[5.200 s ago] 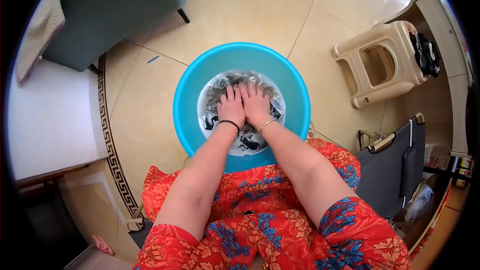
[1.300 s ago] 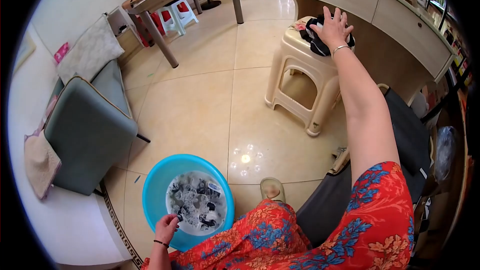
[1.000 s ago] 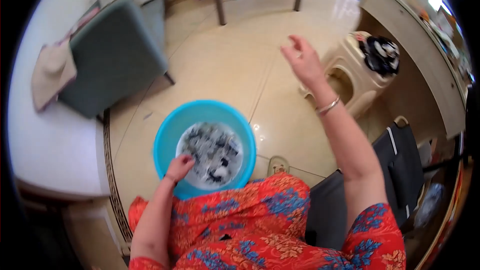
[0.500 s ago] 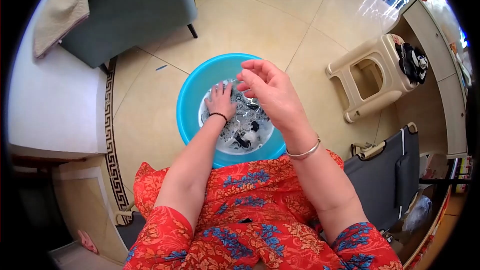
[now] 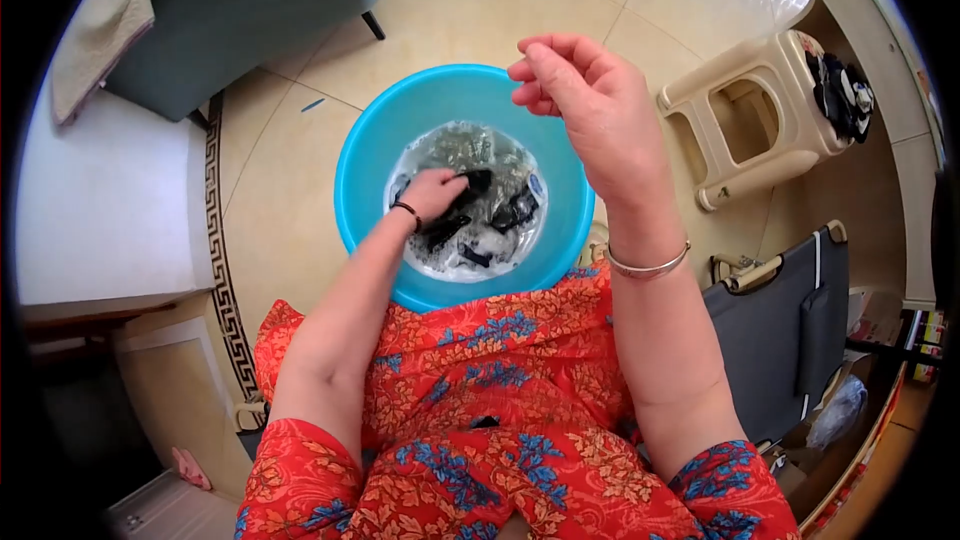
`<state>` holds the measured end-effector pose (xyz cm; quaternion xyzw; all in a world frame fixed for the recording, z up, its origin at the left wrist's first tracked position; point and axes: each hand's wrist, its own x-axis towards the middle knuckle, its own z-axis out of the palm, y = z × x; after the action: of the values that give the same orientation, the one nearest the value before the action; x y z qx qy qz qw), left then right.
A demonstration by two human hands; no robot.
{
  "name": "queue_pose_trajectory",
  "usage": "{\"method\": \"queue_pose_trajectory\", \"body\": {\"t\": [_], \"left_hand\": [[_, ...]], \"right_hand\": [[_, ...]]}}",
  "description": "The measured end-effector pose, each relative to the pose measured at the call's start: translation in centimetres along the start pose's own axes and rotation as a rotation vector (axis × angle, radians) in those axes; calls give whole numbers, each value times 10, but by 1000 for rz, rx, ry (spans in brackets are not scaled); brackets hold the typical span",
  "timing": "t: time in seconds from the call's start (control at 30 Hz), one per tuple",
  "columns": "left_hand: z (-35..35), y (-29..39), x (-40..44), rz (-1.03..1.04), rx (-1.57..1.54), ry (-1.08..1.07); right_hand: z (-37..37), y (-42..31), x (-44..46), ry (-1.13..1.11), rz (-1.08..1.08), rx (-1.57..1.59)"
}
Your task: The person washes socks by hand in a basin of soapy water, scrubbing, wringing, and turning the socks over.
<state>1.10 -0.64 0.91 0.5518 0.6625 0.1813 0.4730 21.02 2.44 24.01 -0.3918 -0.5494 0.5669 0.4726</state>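
A blue plastic basin [image 5: 357, 155] stands on the floor in front of me, holding soapy water [image 5: 470, 145] with bubbles and dark cloth pieces. Inside it, my left hand [image 5: 432, 194] is closed on a black cloth [image 5: 474, 183] at the water's surface. Another dark cloth piece [image 5: 516, 210] lies to the right in the suds. My right hand [image 5: 590, 100] is raised above the basin's far right rim, its fingers curled and thumb against them. Whether anything is pinched there is hidden.
A beige plastic stool [image 5: 745, 120] lies tipped on its side at right, with black and white cloth [image 5: 842, 95] at its end. A dark grey folding chair [image 5: 775, 340] is at my right. A grey-green armchair [image 5: 240, 20] stands far left, by a white wall [image 5: 120, 200].
My left hand has gone from spread fingers on the suds to a grip on black cloth. My right hand has risen away to the right. The view has shifted slightly.
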Motion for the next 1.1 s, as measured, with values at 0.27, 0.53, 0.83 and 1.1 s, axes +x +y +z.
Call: {"method": "queue_pose_trajectory", "body": {"t": [0.27, 0.53, 0.83, 1.1], "left_hand": [[-27, -3, -13, 153, 141, 315], [50, 43, -74, 225, 740, -92], [27, -13, -22, 60, 373, -118], [-29, 43, -56, -172, -934, -66]], "right_hand": [[-4, 1, -2, -15, -12, -3], [-4, -4, -6, -49, -45, -75], [-5, -4, -4, -7, -112, -55], [-15, -8, 0, 17, -117, -30]]}}
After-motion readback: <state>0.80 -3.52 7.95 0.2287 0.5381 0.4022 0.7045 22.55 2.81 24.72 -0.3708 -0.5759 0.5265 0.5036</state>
